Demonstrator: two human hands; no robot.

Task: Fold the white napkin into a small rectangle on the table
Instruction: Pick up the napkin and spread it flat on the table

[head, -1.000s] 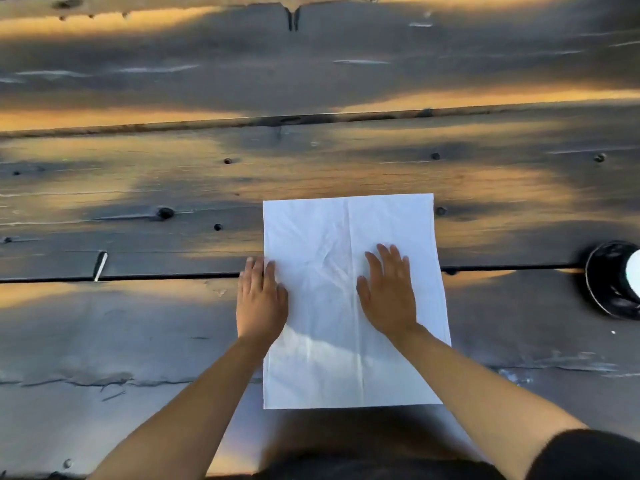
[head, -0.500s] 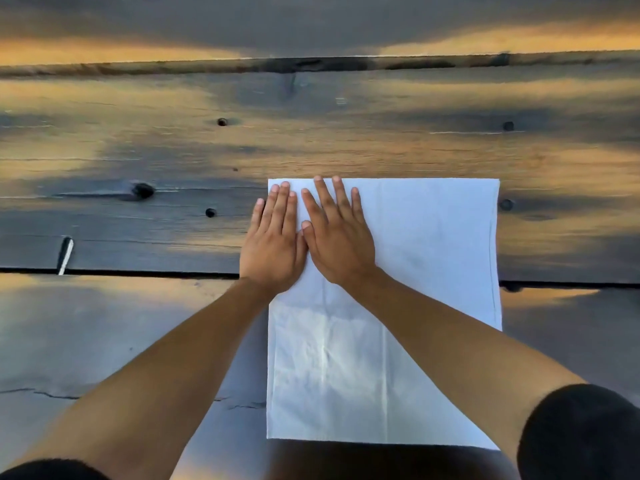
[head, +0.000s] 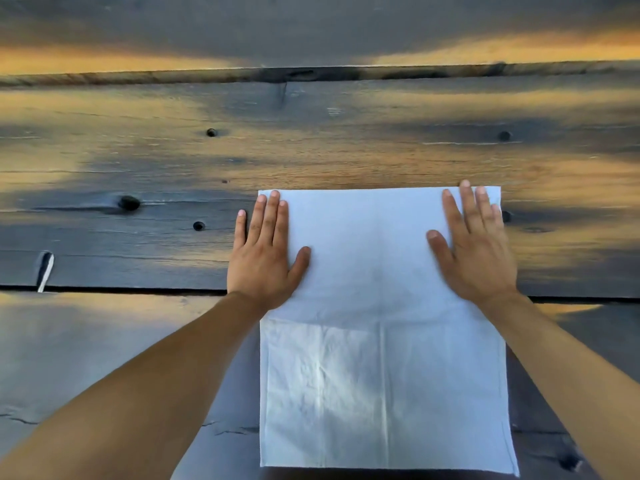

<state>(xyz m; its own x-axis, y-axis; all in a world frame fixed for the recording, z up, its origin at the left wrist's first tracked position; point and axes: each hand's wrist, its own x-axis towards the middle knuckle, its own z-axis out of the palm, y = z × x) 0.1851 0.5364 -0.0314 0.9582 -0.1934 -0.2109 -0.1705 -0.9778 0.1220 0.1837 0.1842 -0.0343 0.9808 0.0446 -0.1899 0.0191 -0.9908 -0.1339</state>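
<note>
1. The white napkin (head: pixel 382 323) lay flat on the wooden table (head: pixel 311 150), as one large sheet, longer toward the person than across. Its near edge was close to the person's body and its far edge lay toward the middle of the table.
2. A straight crease ran down the napkin a little right of its middle, and a fainter line crossed it below the hands. I judged from this that the cloth had been folded at some time, but whether it now lay doubled I could not tell.
3. The left hand (head: pixel 265 252) rested flat on the far left corner of the napkin, fingers straight and together, gripping nothing; its little finger lay off the napkin's left edge, on the wood.
4. The right hand (head: pixel 476 247) lay flat in the same way on the far right corner of the napkin, fingers straight, holding nothing.
5. Judged from this, the task was at an early stage: the sheet was only pressed smooth, and it was far from a small rectangle.
6. What remained, in my opinion, was several more folds and the pressing of each crease.
7. Beyond the napkin, the table showed dark knots, gaps between the planks and patches of orange light.
</note>
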